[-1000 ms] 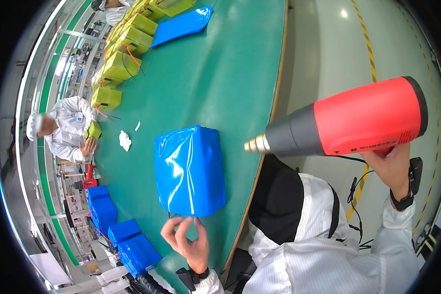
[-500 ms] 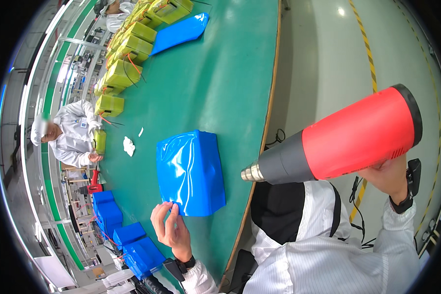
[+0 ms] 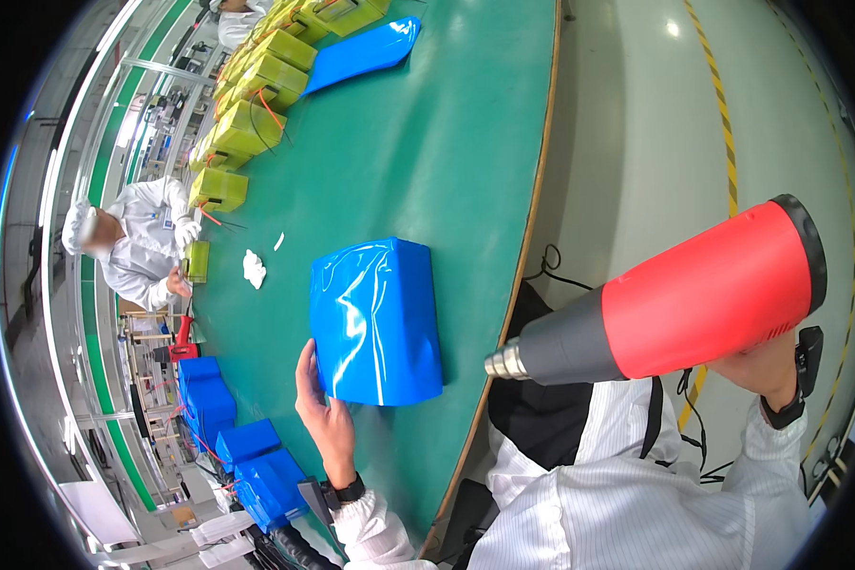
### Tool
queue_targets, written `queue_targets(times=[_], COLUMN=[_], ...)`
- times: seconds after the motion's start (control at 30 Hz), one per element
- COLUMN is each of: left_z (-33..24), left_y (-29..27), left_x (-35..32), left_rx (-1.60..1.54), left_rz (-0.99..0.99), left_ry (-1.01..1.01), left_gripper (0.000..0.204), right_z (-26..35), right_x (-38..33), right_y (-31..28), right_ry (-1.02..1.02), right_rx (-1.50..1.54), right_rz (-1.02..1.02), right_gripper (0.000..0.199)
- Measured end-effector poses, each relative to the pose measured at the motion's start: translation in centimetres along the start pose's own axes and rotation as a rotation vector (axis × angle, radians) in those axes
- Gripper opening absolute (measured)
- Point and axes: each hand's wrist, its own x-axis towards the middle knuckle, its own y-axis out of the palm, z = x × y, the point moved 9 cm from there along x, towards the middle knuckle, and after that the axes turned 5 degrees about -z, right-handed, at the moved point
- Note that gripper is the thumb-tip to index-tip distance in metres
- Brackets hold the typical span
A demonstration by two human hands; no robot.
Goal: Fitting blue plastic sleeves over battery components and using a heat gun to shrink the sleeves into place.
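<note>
Where two hands (image 3: 325, 418) work: one blue pack (image 3: 376, 321)

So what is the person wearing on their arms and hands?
Both arms are in white long sleeves with fine stripes, closed at the cuffs. The left hand and right hand are bare, with no gloves. Each wrist carries a black band, like a watch or strap.

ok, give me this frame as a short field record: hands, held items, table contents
left hand: left hand flat against the near-left edge of the glossy blue film-wrapped block
right hand: right hand grips the red and grey heat gun, nozzle aimed toward the block, apart from it
surface: green table
others: yellow-green packs; person in white across the table
</note>
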Motion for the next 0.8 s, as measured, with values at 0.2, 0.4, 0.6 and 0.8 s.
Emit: queue_targets(times=[0.2,0.4,0.6,0.8], left_z=[0.0,-1.4,-4.7,-11.2], left_y=[0.1,0.1,1.4,3.4], left_x=[-1.0,-1.0,-3.7,-4.8], left_rx=[0.037,0.225,0.299,0.063], left_rz=[-0.006,0.019,0.098,0.303], left_ry=[0.013,0.209,0.150,0.156], left_gripper=[0.050,0.062,0.057,0.046], right_z=[-1.4,-1.0,-2.8,-2.5], right_x=[-0.8,-0.7,-0.8,-1.8], right_y=[-0.3,-0.3,-1.9,-3.6], right_ry=[0.138,0.121,0.247,0.207], right_rx=[0.072,0.221,0.206,0.081], right_rz=[0.056,-0.150,-0.237,-0.333], right_gripper=[0.030,0.025,0.033,0.033])
